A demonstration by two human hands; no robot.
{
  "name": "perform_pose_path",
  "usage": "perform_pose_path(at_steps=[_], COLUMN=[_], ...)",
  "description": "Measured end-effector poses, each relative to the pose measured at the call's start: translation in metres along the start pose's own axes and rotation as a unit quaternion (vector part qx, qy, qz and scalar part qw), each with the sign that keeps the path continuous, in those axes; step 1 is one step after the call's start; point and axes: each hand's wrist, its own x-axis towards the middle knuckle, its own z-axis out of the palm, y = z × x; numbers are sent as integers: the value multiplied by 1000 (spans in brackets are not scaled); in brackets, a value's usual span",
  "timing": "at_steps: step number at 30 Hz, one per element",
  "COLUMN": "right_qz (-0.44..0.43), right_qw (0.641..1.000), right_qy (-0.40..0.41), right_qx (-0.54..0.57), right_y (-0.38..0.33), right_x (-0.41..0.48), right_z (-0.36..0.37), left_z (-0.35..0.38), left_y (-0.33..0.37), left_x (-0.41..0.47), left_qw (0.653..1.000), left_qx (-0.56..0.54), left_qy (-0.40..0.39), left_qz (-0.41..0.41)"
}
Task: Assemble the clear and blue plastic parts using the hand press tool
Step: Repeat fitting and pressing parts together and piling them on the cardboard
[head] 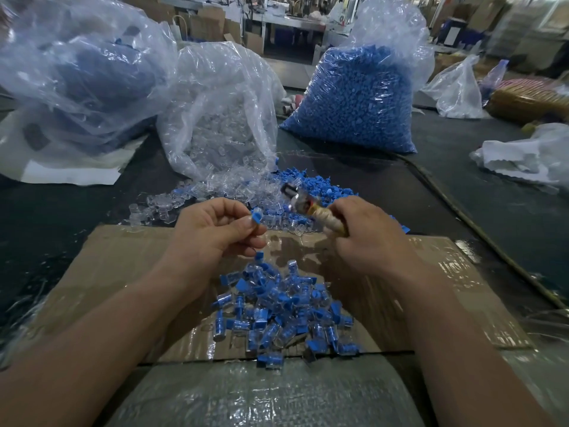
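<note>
Dark work surface, slightly glossy. Rear of room: metal bench, stacked cardboard boxes, blue crates, all blurred. Lighting dim and even.

No text, number or brand can be read. The tool, above the cardboard sheet's far edge, shows a reddish patch (too blurred to tell if it is a label).

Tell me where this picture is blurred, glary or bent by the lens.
Head view: the hand press tool in the right hand is smeared by motion blur; the left hand and its pinched blue part look fairly sharp; glare streaks the taped cardboard and the bag of clear parts; the wide lens bows the frame edges; the far workshop is soft.
</note>
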Motion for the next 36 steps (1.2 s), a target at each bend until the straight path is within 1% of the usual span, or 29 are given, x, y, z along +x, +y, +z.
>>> perform_pose_path(at_steps=[3, 5, 7, 13, 20, 31, 36], right_qz=[-9, -20, -32, -61, -68, -76, -76], right_qw=[997, 993, 991, 992, 992, 992, 993], right_qy=[27, 18, 0, -37, -42, -53, -54], right_qx=[76, 116, 130, 106, 99, 80, 70], right_y=[-8, -13, -18, -25, -25, -26, -28], right_x=[-3, -5, -5, -6, -6, -5, -4], right_z=[2, 4, 7, 13, 11, 11, 11], left_z=[0, -1, -2, 0, -1, -2, -1], left_y=[0, 0, 0, 0, -2, -1, 0], left_x=[0, 0, 1, 0, 1, 1, 1], left_qw=[1000, 999, 998, 996, 996, 996, 994], left_qx=[-10, -12, -9, 13, 26, 33, 55], left_qy=[14, 22, 27, 34, 41, 31, 37], left_qz=[24, 38, 50, 76, 79, 77, 82])
